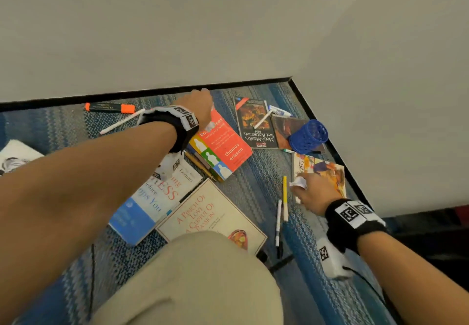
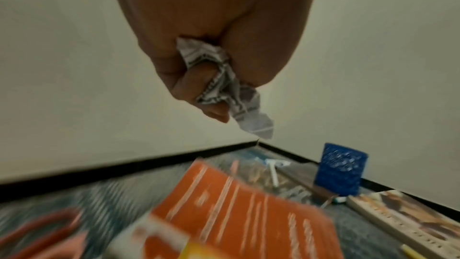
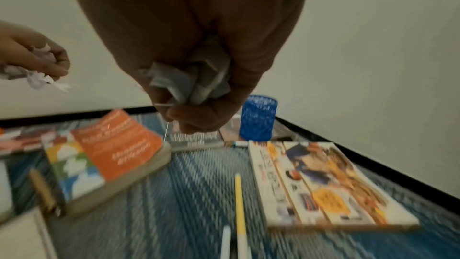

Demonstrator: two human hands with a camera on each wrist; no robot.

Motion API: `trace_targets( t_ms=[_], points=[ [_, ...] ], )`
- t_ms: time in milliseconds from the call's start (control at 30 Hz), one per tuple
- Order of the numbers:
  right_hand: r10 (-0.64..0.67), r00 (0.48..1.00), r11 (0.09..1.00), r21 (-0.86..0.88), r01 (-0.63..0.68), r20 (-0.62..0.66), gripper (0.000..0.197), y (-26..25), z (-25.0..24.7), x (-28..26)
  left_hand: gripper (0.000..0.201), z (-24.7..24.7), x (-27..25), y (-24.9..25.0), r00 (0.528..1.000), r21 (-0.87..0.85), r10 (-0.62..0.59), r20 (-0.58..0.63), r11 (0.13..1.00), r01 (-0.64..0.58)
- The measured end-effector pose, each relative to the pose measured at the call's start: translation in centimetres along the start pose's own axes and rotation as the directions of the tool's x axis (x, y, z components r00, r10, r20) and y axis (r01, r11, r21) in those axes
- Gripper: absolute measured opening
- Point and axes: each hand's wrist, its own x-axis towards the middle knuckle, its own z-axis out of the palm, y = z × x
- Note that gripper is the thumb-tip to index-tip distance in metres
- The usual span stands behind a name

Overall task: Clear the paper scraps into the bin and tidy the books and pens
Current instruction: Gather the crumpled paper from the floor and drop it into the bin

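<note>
My left hand (image 1: 200, 106) hovers over the top of the orange book (image 1: 223, 142) and grips a crumpled printed paper scrap (image 2: 229, 86). My right hand (image 1: 314, 192) is above the colourful cookbook (image 1: 327, 170) and grips a white crumpled scrap (image 1: 299, 182), seen bunched in its fingers (image 3: 191, 84). A blue mesh pen cup (image 1: 308, 135) lies tipped on a dark book near the corner. A yellow pen (image 1: 284, 197) and a white pen (image 1: 278, 220) lie left of my right hand. An orange highlighter (image 1: 110, 107) and a white pen (image 1: 121, 121) lie by the wall.
Several books cover the blue carpet: the black restaurant guide (image 1: 253, 121), a blue-and-white book (image 1: 157, 197), a cream cookbook (image 1: 210, 215). White walls meet in a corner with black skirting (image 1: 290, 79). My knee in beige trousers (image 1: 193, 281) fills the lower middle. No bin is in view.
</note>
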Motion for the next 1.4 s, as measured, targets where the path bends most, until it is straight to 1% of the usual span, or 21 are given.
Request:
trace_targets(
  t_ms=[100, 167, 233, 333, 433, 567, 667, 767, 833, 900, 933, 967, 1000, 1033, 1100, 1133, 1200, 1233, 1267, 1333, 1400],
  points=[
    [-0.048, 0.993, 0.997, 0.062, 0.055, -0.106, 0.025, 0.8, -3.9, -0.7, 0.024, -3.2, -0.6, 5.3, 0.985, -0.056, 0.164, -0.058, 0.984, -0.167],
    [-0.097, 0.974, 0.983, 0.135, 0.126, -0.203, 0.024, 1.8, -6.1, -1.8, 0.021, -5.0, -1.5, 9.9, 0.956, -0.061, 0.266, -0.122, 0.959, -0.275],
    [-0.098, 0.948, 0.930, 0.312, 0.196, -0.302, 0.018, 3.7, -7.4, -3.7, 0.023, -5.8, -3.0, 15.4, 0.905, -0.039, 0.407, -0.123, 0.909, -0.415],
    [-0.017, 0.910, 0.859, 0.459, 0.226, -0.415, 0.015, 8.7, -8.2, -6.9, 0.027, -5.4, -6.0, 24.0, 0.806, 0.000, 0.592, -0.006, 0.806, -0.592],
    [0.105, 0.903, 0.784, 0.593, 0.183, -0.417, 0.016, 15.4, -8.7, -10.2, 0.030, -3.9, -9.1, 32.3, 0.752, 0.012, 0.656, 0.061, 0.753, -0.658],
    [0.283, 0.866, 0.540, 0.815, 0.212, -0.412, 0.011, 23.6, -9.6, -16.8, 0.027, -1.2, -13.3, 42.8, 0.698, -0.096, 0.715, 0.034, 0.697, -0.710],
    [0.374, 0.814, 0.493, 0.839, 0.231, -0.444, 0.011, 28.5, -9.8, -22.0, 0.023, 1.1, -16.8, 49.8, 0.644, -0.183, 0.765, -0.001, 0.633, -0.752],
    [0.503, 0.725, 0.494, 0.845, 0.207, -0.471, 0.015, 33.8, -9.3, -26.0, 0.020, 3.3, -20.3, 56.2, 0.589, -0.189, 0.804, -0.081, 0.568, -0.801],
    [0.617, 0.612, 0.538, 0.833, 0.131, -0.495, 0.015, 37.5, -8.5, -27.9, 0.018, 4.3, -22.2, 60.0, 0.576, -0.214, 0.800, -0.168, 0.541, -0.814],
    [0.717, 0.488, 0.543, 0.838, 0.056, -0.497, 0.014, 40.7, -8.0, -29.2, 0.018, 5.7, -23.4, 63.4, 0.593, -0.257, 0.778, -0.209, 0.541, -0.801],
    [0.763, 0.443, 0.516, 0.856, 0.023, -0.471, 0.018, 41.9, -7.9, -29.6, 0.020, 6.6, -23.8, 64.9, 0.610, -0.282, 0.766, -0.202, 0.551, -0.785],
    [0.804, 0.421, 0.464, 0.886, -0.003, -0.419, 0.025, 43.1, -7.6, -29.7, 0.024, 7.6, -24.2, 66.3, 0.634, -0.311, 0.751, -0.184, 0.568, -0.762],
    [0.840, 0.425, 0.380, 0.925, -0.017, -0.338, 0.035, 44.0, -7.4, -29.8, 0.030, 8.8, -24.4, 67.4, 0.664, -0.345, 0.731, -0.159, 0.589, -0.731],
    [0.856, 0.447, 0.294, 0.956, -0.010, -0.259, 0.048, 44.8, -7.0, -29.6, 0.041, 9.9, -24.6, 68.3, 0.700, -0.387, 0.706, -0.109, 0.619, -0.684],
    [0.829, 0.535, 0.178, 0.984, 0.026, -0.164, 0.071, 45.2, -6.4, -29.1, 0.068, 11.8, -24.6, 69.3, 0.768, -0.446, 0.637, 0.069, 0.708, -0.547],
    [0.791, 0.592, 0.161, 0.986, 0.036, -0.151, 0.078, 45.1, -6.2, -29.0, 0.081, 12.6, -24.3, 69.4, 0.780, -0.428, 0.607, 0.155, 0.752, -0.500],
    [0.712, 0.681, 0.203, 0.979, 0.035, -0.172, 0.071, 45.0, -6.1, -28.8, 0.094, 13.6, -23.8, 69.0, 0.782, -0.364, 0.578, 0.233, 0.797, -0.481],
    [0.702, 0.688, 0.242, 0.970, 0.012, -0.184, 0.061, 45.0, -6.1, -28.7, 0.095, 13.6, -23.5, 68.6, 0.781, -0.348, 0.583, 0.224, 0.796, -0.495],
    [0.713, 0.674, 0.280, 0.960, -0.021, -0.193, 0.054, 45.2, -6.2, -28.6, 0.091, 13.5, -23.1, 68.2, 0.784, -0.350, 0.589, 0.197, 0.789, -0.505],
    [0.728, 0.646, 0.380, 0.919, -0.103, -0.229, 0.060, 45.5, -6.3, -28.4, 0.069, 12.6, -22.5, 67.2, 0.798, -0.383, 0.598, 0.082, 0.758, -0.528],
    [0.680, 0.662, 0.588, 0.774, -0.234, -0.316, 0.057, 44.9, -6.6, -28.2, 0.041, 10.7, -22.0, 66.0, 0.777, -0.381, 0.629, -0.015, 0.715, -0.586]
  ],
)
